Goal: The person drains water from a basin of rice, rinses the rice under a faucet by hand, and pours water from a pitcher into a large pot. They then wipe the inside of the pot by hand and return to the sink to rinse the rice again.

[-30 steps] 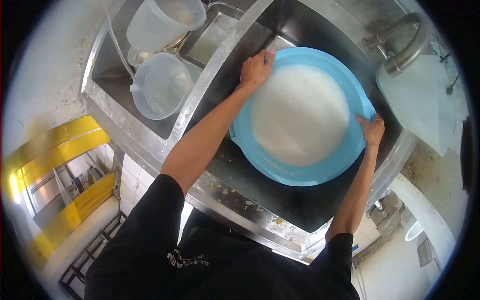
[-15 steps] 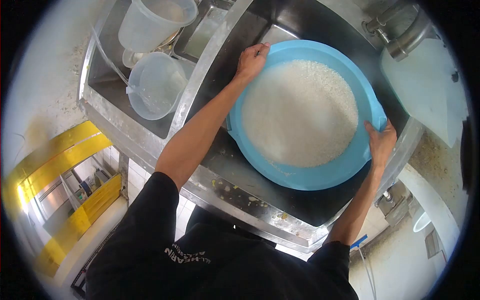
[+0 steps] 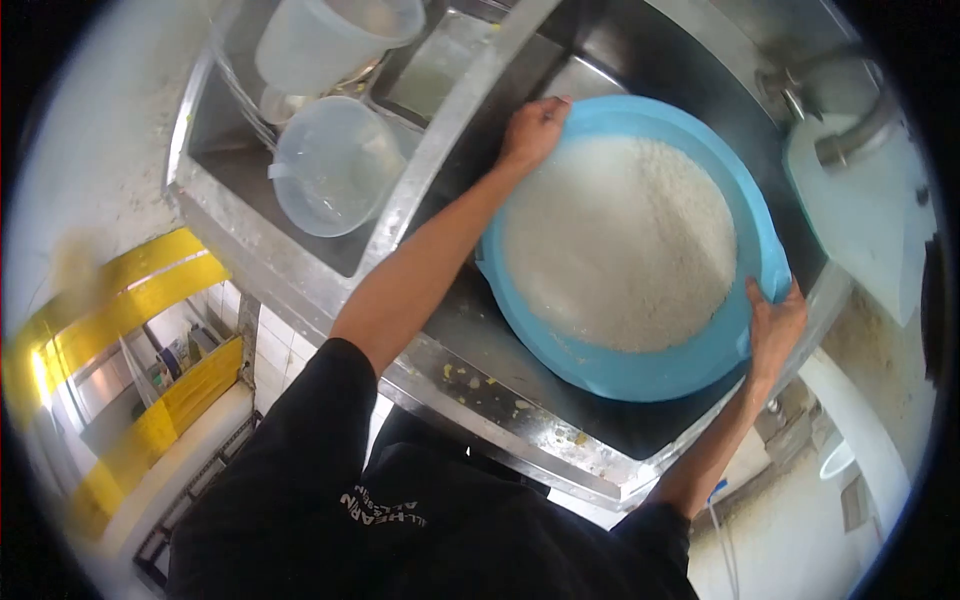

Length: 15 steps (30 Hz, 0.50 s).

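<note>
A large round blue plastic basin (image 3: 640, 384) sits within the right-hand sink compartment, holding a broad mass of white rice (image 3: 620, 250). Cloudy liquid seems to cover part of the grains. My left hand (image 3: 535, 132) is closed over the rim at the upper left, fingers mostly hidden behind it. At the right side, my right hand (image 3: 776, 325) grips the rim with the thumb on the inside. The basin looks slightly tilted, and whether its underside touches the sink bottom cannot be seen.
A steel divider (image 3: 440, 140) separates the two compartments. The left one holds a translucent pitcher (image 3: 335, 170), a white bucket (image 3: 325, 45) and a metal tray (image 3: 435, 70). A faucet (image 3: 850, 145) and pale green board (image 3: 850, 190) stand at right. Food scraps dot the front ledge (image 3: 490, 400).
In view, the basin, both hands and the sink sit slightly further right and lower. Inside the basin the rice surface looks different, with a darker slope at its right. Both grips stay the same.
</note>
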Each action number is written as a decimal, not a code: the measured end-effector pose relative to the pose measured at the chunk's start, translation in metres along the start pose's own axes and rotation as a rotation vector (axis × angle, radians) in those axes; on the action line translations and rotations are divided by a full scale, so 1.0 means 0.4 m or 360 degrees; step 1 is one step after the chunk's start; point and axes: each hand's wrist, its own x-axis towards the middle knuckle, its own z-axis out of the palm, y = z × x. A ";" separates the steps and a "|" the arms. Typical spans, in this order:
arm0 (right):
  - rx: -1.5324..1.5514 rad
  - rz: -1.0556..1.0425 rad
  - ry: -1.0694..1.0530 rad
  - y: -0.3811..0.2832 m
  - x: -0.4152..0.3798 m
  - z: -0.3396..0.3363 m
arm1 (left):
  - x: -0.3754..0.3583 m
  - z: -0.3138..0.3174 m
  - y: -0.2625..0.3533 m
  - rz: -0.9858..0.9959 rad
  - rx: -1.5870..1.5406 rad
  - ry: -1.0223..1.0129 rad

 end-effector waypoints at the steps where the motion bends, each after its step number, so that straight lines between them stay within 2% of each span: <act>1: -0.0080 -0.0085 0.0005 0.011 0.003 0.003 | 0.000 0.004 -0.009 0.0061 0.0050 0.0037; 3: -0.0001 -0.0098 0.0028 0.027 0.002 0.010 | -0.001 0.004 0.007 0.0068 0.0331 0.0048; 4: 0.0064 -0.0089 0.0001 0.018 0.001 0.009 | -0.003 0.000 0.022 0.0090 0.0256 0.0014; 5: 0.0121 -0.0074 -0.0027 0.011 -0.002 0.004 | -0.002 0.011 0.013 0.0450 0.0214 0.0179; 7: 0.0123 -0.0023 -0.0046 -0.002 -0.008 0.004 | -0.031 0.012 0.110 0.0703 0.0365 0.0613; 8: 0.0105 0.0062 -0.0041 -0.006 -0.006 -0.001 | -0.039 -0.008 0.166 0.0756 0.0363 0.0642; 10: 0.0006 -0.0030 0.0095 0.020 -0.001 0.013 | -0.015 -0.067 0.292 0.0882 -0.0256 0.0329; 11: 0.0051 -0.0031 0.0187 0.000 0.002 0.008 | 0.009 -0.092 0.348 0.0782 -0.0588 0.0190; 12: 0.0137 0.0063 0.0091 -0.029 -0.005 -0.004 | 0.067 -0.121 0.379 0.0867 -0.0590 0.0174; 13: 0.0211 0.0154 -0.0034 -0.048 -0.008 -0.012 | 0.130 -0.159 0.410 0.0858 -0.0491 0.0323; 15: 0.0266 0.0081 0.0036 -0.049 -0.008 -0.006 | 0.247 -0.235 0.457 0.0849 -0.0269 0.0667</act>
